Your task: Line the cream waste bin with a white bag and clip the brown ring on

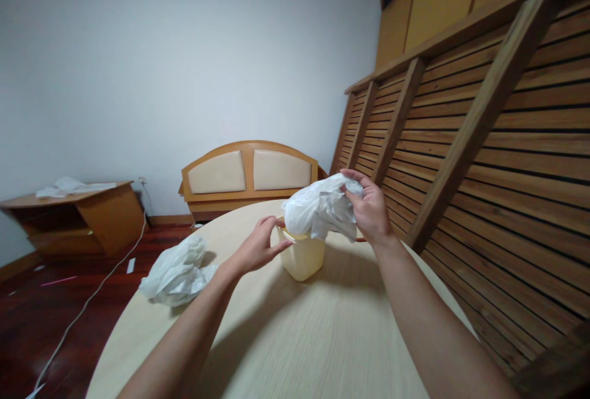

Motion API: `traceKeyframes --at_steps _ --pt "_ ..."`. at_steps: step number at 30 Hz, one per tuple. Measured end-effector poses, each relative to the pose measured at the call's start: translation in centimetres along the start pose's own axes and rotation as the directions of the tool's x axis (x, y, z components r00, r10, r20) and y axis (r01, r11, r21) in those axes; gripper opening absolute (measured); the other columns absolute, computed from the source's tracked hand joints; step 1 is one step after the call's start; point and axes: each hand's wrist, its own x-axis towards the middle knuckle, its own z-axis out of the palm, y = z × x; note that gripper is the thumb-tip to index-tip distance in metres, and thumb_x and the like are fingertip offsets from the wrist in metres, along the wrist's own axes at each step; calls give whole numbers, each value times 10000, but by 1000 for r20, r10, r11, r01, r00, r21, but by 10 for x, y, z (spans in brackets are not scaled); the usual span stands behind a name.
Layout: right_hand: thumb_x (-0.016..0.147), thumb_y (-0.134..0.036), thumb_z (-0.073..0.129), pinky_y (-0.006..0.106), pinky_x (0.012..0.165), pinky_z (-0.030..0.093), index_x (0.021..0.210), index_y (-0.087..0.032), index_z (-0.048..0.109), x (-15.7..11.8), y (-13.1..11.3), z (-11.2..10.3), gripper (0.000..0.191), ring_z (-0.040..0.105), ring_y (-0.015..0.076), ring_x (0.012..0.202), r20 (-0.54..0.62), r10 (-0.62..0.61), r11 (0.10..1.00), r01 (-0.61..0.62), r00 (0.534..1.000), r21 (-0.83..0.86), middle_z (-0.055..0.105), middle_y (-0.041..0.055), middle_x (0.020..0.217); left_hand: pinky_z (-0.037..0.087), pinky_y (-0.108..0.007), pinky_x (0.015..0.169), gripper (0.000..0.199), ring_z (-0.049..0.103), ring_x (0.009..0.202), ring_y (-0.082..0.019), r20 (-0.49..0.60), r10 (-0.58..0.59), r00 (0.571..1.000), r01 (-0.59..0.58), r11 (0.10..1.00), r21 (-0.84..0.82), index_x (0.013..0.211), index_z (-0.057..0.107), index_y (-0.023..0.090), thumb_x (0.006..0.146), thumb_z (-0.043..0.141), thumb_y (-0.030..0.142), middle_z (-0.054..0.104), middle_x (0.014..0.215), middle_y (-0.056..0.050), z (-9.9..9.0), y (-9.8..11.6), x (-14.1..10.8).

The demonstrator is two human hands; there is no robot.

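A pale yellow plastic container [302, 259] stands on the round light wooden table [295, 331]. My left hand [262, 244] grips its left rim, thumb in front and fingers behind. My right hand [369, 205] pinches the right end of a crumpled white plastic bag [322, 205], which lies over the container's opening and hangs past its right side. Whether part of the bag is inside is hidden. Another crumpled white bag [177, 273] rests on the table to the left, beside my left forearm.
Behind the table stands a headboard [249, 197] with cream panels. Slatted wooden boards [461, 141] lean along the right. At the left are a low wooden cabinet [104, 221] with white sheets on top and a white cable [99, 288] across the dark red floor.
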Motion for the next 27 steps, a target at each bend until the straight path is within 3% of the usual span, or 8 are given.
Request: traceKeyframes --at_steps 6,13,19,27 --pt "752 -428 733 281 774 550 1144 -255 620 3 -13 -10 444 681 186 913 -84 -110 994 108 990 -26 699 53 1077 485 -409 915 313 590 994 -236 27 -11 1000 11 1000 -5 995 595 205 894 618 501 612 1064 -82 0 1 2" --pt "796 -415 670 280 699 532 1163 -288 599 5 -23 -21 395 668 191 866 -105 -177 983 171 979 -68 694 43 1019 492 -386 852 363 600 939 -239 -86 -83 993 88 994 57 958 613 189 844 665 529 616 1010 -81 -2 -11 2" --pt "692 -295 727 273 650 514 1094 -249 638 -1 -37 -16 414 643 171 766 -33 -56 998 56 998 28 696 26 939 496 -414 866 349 616 959 -267 -239 -205 949 247 955 164 946 623 181 836 673 509 617 988 -85 -6 -25 1" --pt "695 -346 734 226 561 457 1096 -218 661 -7 -28 -8 427 594 126 649 220 129 991 -117 967 -65 683 9 858 508 -429 875 310 620 946 -263 -351 -202 914 274 947 168 908 615 206 824 677 499 618 950 -64 1 -44 -1"
